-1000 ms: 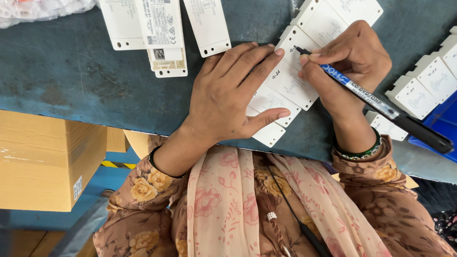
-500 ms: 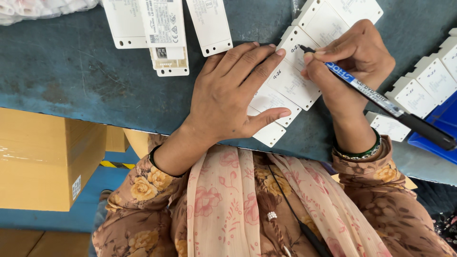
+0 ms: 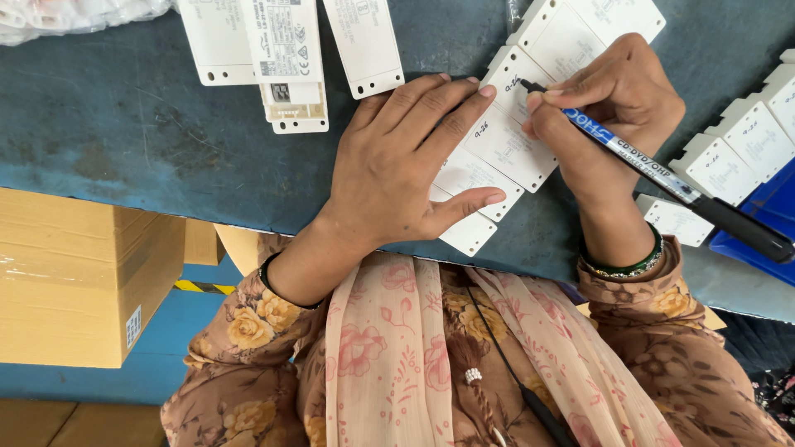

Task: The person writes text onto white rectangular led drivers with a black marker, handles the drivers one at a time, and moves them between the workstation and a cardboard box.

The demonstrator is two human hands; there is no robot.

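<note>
A slanted row of white rectangular plastic units [image 3: 507, 141] lies on the dark blue-grey table [image 3: 116, 124]. My left hand [image 3: 410, 157] rests flat on the lower units of this row, fingers spread, holding them down. My right hand [image 3: 609, 108] grips a blue and black marker pen [image 3: 662, 178], its tip touching the label of an upper unit [image 3: 517, 83] in the row. Handwritten marks show on two labels beside the tip.
More white units [image 3: 286, 41] lie at the table's top left, and others [image 3: 745, 141] at the right by a blue tray [image 3: 766, 215]. A cardboard box [image 3: 74, 281] stands below the table edge at left. A clear plastic bag [image 3: 50, 16] sits top left.
The pen tip has shifted slightly along the label as my right hand writes. My left hand stays pressed on the row.
</note>
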